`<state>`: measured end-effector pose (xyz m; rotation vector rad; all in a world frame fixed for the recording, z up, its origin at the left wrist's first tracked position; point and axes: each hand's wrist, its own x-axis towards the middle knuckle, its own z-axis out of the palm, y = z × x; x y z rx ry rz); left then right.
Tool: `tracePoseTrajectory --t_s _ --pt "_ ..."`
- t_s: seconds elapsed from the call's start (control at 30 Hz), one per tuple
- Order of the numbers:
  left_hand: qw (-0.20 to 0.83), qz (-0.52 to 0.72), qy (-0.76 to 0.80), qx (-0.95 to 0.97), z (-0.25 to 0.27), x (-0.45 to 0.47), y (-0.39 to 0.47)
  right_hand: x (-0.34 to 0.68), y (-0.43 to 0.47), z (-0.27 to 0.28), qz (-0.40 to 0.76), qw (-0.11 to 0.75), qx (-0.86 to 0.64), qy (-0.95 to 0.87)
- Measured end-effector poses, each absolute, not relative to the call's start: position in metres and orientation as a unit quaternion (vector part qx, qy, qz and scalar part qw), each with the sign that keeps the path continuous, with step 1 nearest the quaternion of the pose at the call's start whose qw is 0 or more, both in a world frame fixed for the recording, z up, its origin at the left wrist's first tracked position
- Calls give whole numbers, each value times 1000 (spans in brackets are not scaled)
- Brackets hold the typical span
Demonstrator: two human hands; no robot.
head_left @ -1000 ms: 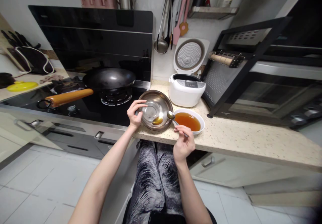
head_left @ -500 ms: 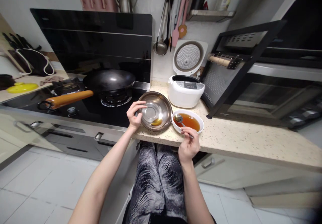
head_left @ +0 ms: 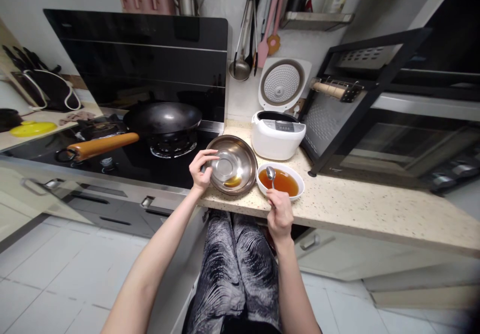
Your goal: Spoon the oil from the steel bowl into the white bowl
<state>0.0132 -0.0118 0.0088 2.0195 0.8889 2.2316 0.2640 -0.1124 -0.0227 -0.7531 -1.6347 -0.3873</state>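
My left hand (head_left: 202, 169) grips the left rim of a steel bowl (head_left: 243, 156), fingers over the inner side and thumb near the front. A small pool of yellowish liquid (head_left: 232, 181) lies in the bottom of that bowl. To its right stands a white bowl (head_left: 301, 188) with amber-brown liquid (head_left: 285, 181). Between the fingers of my right hand (head_left: 280, 214) is the handle of a metal spoon (head_left: 270, 173). The spoon's head is over the left part of the white bowl; whether it touches the liquid I cannot tell.
Behind the bowls is a white rice cooker (head_left: 278, 141), lid raised. A black wok (head_left: 165, 117) with a wooden handle (head_left: 103, 146) sits on the stove at left. A black rack (head_left: 318, 119) with an oven stands at right. Utensils (head_left: 249, 34) hang on the wall.
My right hand has turned the spoon more upright, and its head has shifted slightly right over the white bowl. My left hand stays on the steel bowl's rim.
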Motion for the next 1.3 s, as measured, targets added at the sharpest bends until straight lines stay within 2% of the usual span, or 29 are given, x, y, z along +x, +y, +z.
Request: tracePoseTrajectory --t_s 0.17,0.33,0.53,0.73,1.03,1.3 --pt "0 714 277 643 9 14 -12 265 -113 -22 -180 593 -332 -711" --pt "2 712 282 643 9 14 -12 258 -116 -18 -184 672 -334 -635" --pt "0 703 302 643 10 14 -13 236 -126 -17 -101 742 -337 -571" --pt "2 706 297 644 10 14 -13 207 -121 -28 -14 689 -329 -646" --pt "3 708 289 644 11 15 -14 196 -102 -43 -19 622 -338 -706" --pt "11 716 258 649 11 16 -14 193 -100 -43 -18 616 -336 -712"
